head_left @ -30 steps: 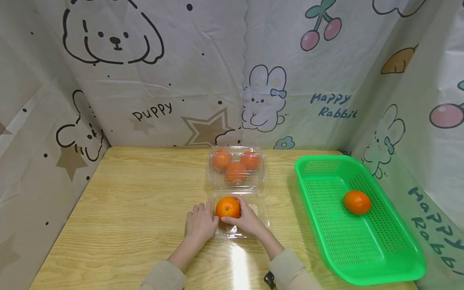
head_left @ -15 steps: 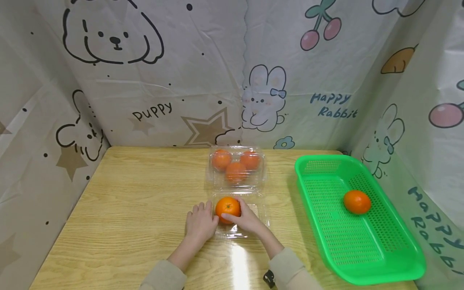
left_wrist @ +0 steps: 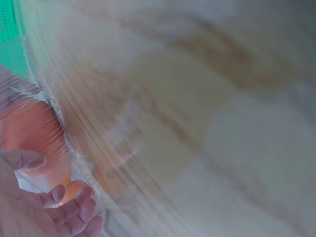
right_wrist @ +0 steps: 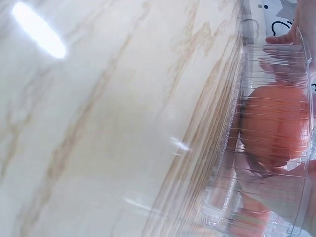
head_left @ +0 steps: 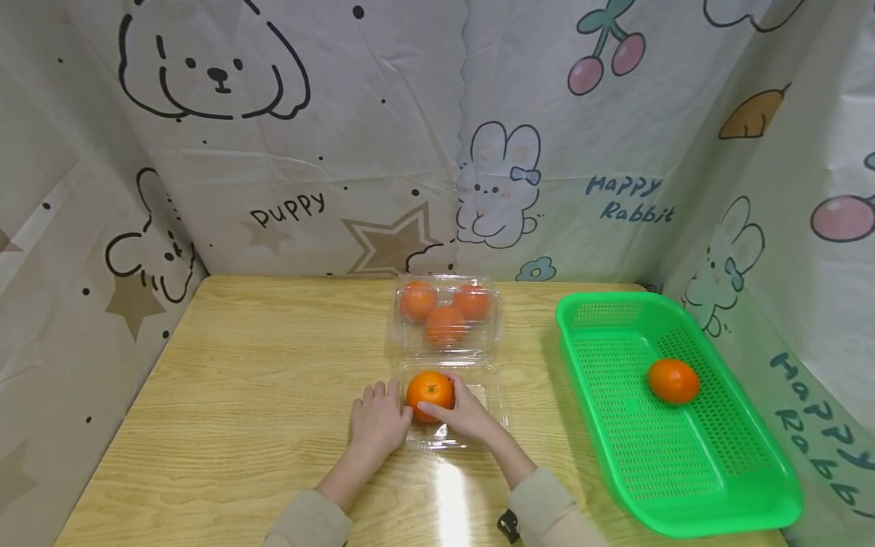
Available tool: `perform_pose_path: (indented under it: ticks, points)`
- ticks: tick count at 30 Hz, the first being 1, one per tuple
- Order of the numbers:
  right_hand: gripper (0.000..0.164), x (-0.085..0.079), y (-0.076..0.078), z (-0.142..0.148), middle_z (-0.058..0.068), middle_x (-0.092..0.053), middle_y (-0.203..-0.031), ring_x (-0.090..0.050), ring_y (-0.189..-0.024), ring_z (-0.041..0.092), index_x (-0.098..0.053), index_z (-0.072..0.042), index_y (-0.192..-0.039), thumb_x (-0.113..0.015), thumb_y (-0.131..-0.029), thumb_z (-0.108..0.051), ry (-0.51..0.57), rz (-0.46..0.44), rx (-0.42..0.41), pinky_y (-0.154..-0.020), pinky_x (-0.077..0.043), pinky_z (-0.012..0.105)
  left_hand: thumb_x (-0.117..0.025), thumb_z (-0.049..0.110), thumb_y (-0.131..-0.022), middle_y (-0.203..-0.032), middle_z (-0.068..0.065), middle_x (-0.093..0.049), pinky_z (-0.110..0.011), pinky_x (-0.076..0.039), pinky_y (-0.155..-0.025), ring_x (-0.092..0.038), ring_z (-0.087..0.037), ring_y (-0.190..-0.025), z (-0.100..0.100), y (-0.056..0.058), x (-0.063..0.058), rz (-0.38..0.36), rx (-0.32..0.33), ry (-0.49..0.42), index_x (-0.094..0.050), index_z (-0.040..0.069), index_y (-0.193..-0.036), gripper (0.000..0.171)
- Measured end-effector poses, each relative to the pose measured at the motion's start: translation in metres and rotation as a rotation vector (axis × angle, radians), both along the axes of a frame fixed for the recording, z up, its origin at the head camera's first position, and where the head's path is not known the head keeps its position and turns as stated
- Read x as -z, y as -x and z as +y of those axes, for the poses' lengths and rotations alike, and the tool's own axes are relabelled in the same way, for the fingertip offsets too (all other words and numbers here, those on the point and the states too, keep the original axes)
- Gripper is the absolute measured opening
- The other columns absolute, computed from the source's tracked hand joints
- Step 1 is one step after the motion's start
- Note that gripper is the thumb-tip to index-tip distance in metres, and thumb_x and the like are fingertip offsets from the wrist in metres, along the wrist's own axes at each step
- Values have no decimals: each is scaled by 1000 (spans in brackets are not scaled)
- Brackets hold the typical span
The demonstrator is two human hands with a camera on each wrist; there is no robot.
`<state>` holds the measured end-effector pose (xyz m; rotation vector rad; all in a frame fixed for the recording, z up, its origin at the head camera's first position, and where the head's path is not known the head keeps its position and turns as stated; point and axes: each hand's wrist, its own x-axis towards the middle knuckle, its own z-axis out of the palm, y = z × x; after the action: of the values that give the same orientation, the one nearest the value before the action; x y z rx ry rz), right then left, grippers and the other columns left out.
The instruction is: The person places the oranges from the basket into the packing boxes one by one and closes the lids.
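Observation:
A clear plastic tray [head_left: 497, 406] lies on the table near the middle, with an orange [head_left: 430, 395] inside it. My right hand [head_left: 468, 414] grips this orange from the right, thumb on its near side and fingers round the far side. My left hand [head_left: 380, 418] rests at the tray's left edge, its fingers relaxed. In the right wrist view the orange [right_wrist: 271, 126] shows through the ridged tray wall. Behind stands a clear plastic box [head_left: 403, 346] with three oranges under its plastic; I cannot tell whether it joins the tray.
A green perforated basket [head_left: 591, 425] stands to the right with one orange [head_left: 673, 381] in it. The wooden table [head_left: 273, 342] meets a printed cloth [head_left: 307, 152] at the back and sides.
The orange under my right hand has turned slightly, its stem end shifting up, and the right thumb now lies further over its front. My left hand has stayed in place.

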<state>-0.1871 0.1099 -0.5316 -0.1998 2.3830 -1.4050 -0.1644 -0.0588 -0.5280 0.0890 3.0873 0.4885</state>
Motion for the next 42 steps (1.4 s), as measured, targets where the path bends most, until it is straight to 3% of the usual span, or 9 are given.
perform_pose_path:
  ticks: [11,22,29,42]
  points:
    - [81,-10,-2,6,22,-41,-131,-47,-115,35,-25,-1,-139,-64,-81,-41,-14,51,-38,-92,-40,49,-52,31,-82,-105,-17,-56,-48,-42,-75,-50,-33,-94,0,1,0,-11,1,-1,-50,3,-118,46]
    - [67,-31,-10,20,16,-41,-136,-40,-123,35,-36,-11,-137,-60,-84,-44,-228,268,-59,-95,-36,54,-52,32,-82,-108,-18,-55,-50,-41,-79,-50,-35,-99,0,1,0,-17,-4,-3,-48,4,-122,49]
    - [61,-47,-15,28,13,-41,-138,-36,-127,32,-42,-11,-135,-64,-83,-33,-295,382,-36,-100,-32,50,-52,32,-82,-106,-18,-55,-49,-41,-78,-50,-35,-98,1,1,0,-26,-7,-3,-47,4,-122,49]
    - [52,-78,-23,55,14,-48,-129,-44,-120,33,-48,-9,-128,-66,-82,-26,-393,569,29,-97,-36,50,-52,31,-81,-106,-19,-55,-49,-41,-77,-50,-35,-97,1,0,1,-3,-10,-2,-48,4,-121,48]
